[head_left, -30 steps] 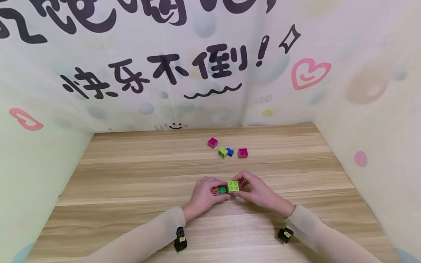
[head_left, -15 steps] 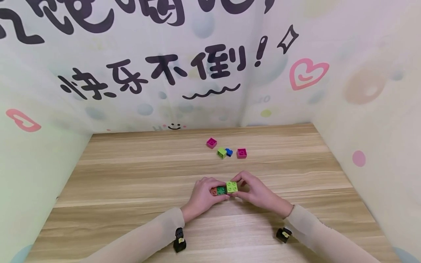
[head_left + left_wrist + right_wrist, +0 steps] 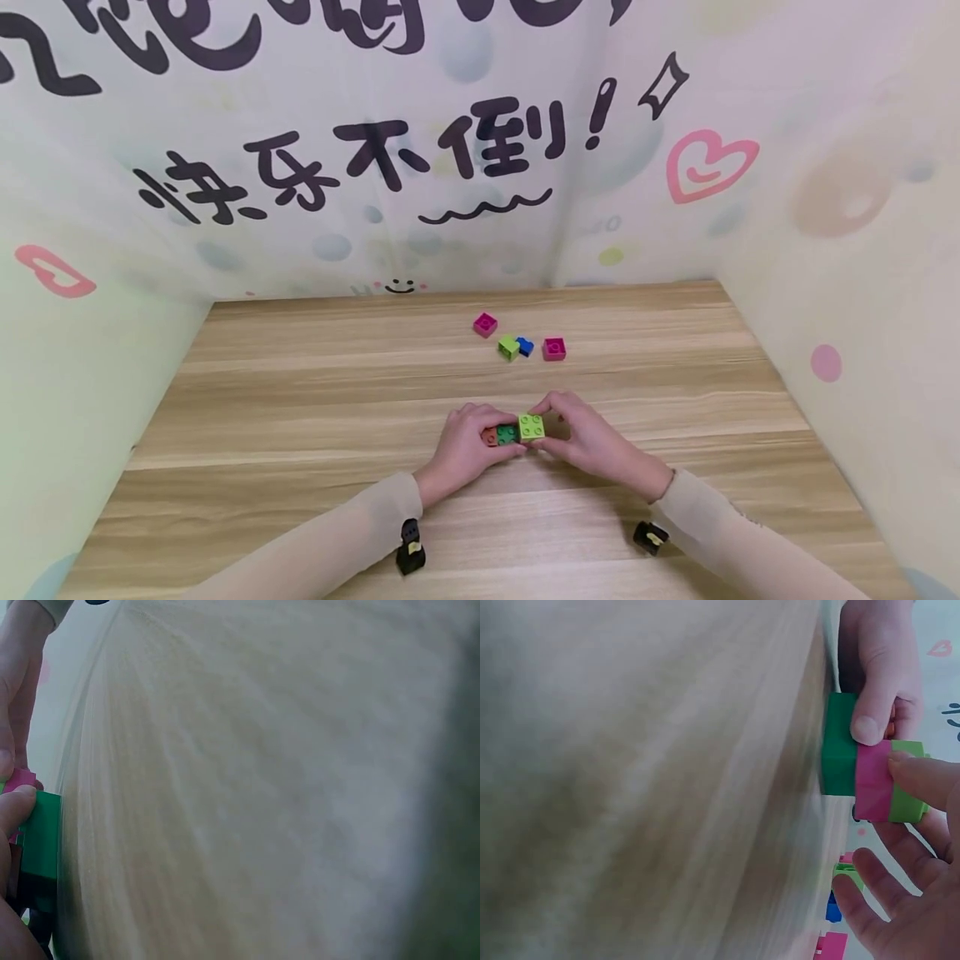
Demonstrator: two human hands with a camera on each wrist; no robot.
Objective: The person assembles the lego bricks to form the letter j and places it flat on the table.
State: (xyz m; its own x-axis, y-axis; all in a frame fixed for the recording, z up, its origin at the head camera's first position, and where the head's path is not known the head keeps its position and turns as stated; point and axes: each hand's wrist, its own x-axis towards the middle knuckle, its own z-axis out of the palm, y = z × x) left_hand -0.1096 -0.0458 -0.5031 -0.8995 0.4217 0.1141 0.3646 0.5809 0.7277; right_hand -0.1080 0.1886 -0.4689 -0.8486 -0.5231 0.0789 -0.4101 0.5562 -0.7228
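Observation:
My left hand (image 3: 467,450) grips a low group of toy building bricks from the left, thumb in front. An orange-brown brick (image 3: 490,437) and a dark green brick (image 3: 506,434), studs up, show between its fingers in the head view. My right hand (image 3: 596,440) pinches a lime green brick (image 3: 531,427) with four studs between thumb and fingers. In the right wrist view the lime brick sits on a pink brick (image 3: 873,784), which stands over the large dark green brick (image 3: 838,750). The left thumb presses at the seam of the green and pink bricks. Other fingers of the right hand are spread.
Beyond the hands lie a pink brick (image 3: 485,325), another pink brick (image 3: 554,349), a lime brick (image 3: 508,348) and a blue brick (image 3: 525,347) touching or near it. The wooden tabletop (image 3: 300,383) is bounded by printed white walls (image 3: 465,250) at back and sides.

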